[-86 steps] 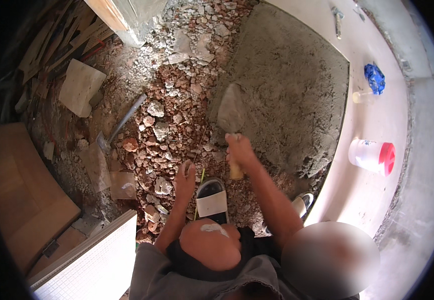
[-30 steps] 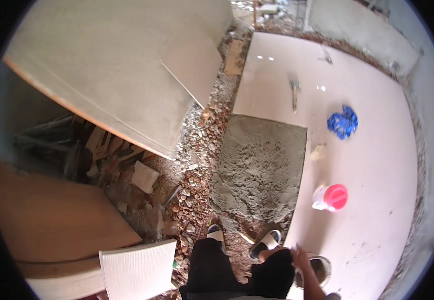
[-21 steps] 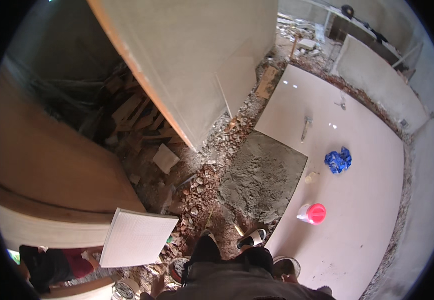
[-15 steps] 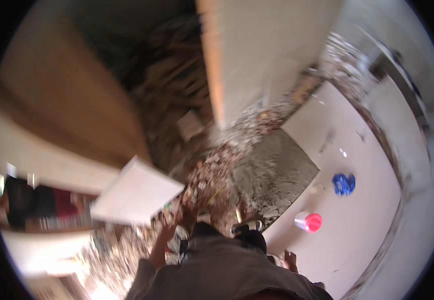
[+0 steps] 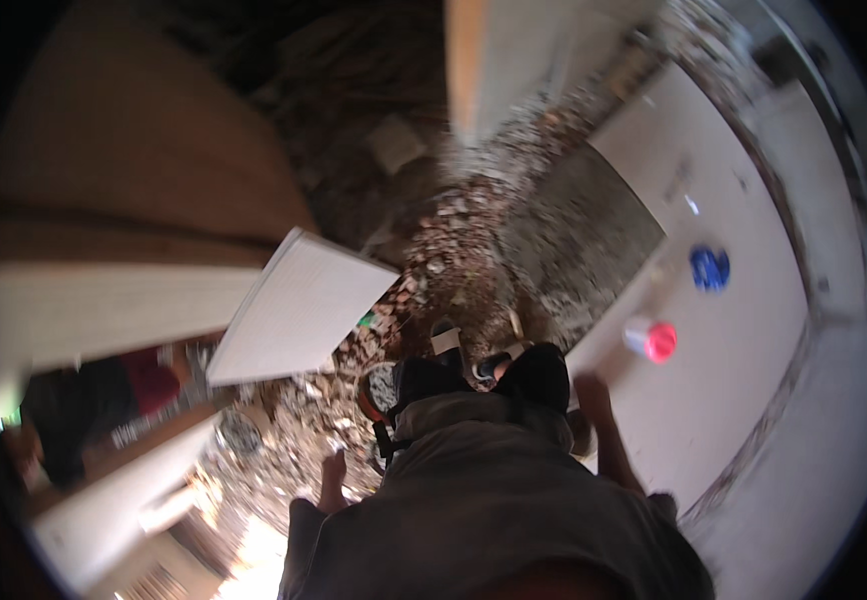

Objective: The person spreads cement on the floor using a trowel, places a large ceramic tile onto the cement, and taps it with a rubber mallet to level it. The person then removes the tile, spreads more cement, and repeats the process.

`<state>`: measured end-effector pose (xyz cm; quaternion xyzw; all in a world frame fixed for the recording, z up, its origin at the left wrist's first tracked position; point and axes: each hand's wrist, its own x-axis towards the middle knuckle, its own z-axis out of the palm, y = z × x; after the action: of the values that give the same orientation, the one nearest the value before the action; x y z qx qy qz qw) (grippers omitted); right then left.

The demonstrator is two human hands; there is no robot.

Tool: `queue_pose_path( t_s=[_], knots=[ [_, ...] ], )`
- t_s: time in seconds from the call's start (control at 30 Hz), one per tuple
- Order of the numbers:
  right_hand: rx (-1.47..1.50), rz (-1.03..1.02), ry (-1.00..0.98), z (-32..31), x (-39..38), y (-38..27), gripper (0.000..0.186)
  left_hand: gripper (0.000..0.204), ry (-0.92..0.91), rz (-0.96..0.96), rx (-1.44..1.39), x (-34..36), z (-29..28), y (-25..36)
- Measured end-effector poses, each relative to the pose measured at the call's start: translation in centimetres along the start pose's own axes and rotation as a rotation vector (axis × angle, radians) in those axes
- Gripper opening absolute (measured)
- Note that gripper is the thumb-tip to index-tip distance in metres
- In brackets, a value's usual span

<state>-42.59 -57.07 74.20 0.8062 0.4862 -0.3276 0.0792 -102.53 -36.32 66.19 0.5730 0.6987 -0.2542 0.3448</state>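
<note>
My left hand point(image 5: 334, 465) hangs at my left side, below a bucket of grey material point(image 5: 379, 385). My right hand point(image 5: 592, 395) is low at my right side, over the edge of the large pale slab point(image 5: 734, 380). Motion smears the fingers of both hands, and I cannot tell what, if anything, they hold. A trowel with a pale handle point(image 5: 516, 325) lies near my sandals point(image 5: 449, 340). Beyond my feet is a patch of grey mortar point(image 5: 584, 230). On the slab are a white tub with a red lid point(image 5: 654, 340) and a crumpled blue thing point(image 5: 709, 268).
A person in dark and maroon clothing point(image 5: 84, 420) is at the left. A pale board point(image 5: 299, 310) stands beside wooden panels point(image 5: 144, 150). Rubble point(image 5: 464, 215) runs alongside the mortar toward a standing wall panel point(image 5: 509, 60). A wall point(image 5: 824, 430) borders the slab at the right.
From crouching with my right hand on the trowel, I have stood up. The trowel now lies by my feet. The view has swung leftward, bringing the other person into sight.
</note>
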Motion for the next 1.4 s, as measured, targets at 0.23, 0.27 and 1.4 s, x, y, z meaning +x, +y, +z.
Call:
queue_pose_path(
  t_s=[0.23, 0.27, 1.4],
  knots=[
    [0.553, -1.356, 0.817, -35.2, 3.3, -21.1, 0.031, 0.05, 0.062, 0.348, 0.261, 6.5, -7.8, 8.8],
    [0.276, -1.17, 0.553, -38.9, 1.2, -22.5, 0.026, 0.049, 0.065, 0.404, 0.289, 7.3, -9.0, 11.4],
    [1.652, 1.262, 0.129, 5.1, 23.4, -6.4, 0.045, 0.038, 0.242, 1.284, -0.356, 23.7, -10.9, 130.0]
  ],
)
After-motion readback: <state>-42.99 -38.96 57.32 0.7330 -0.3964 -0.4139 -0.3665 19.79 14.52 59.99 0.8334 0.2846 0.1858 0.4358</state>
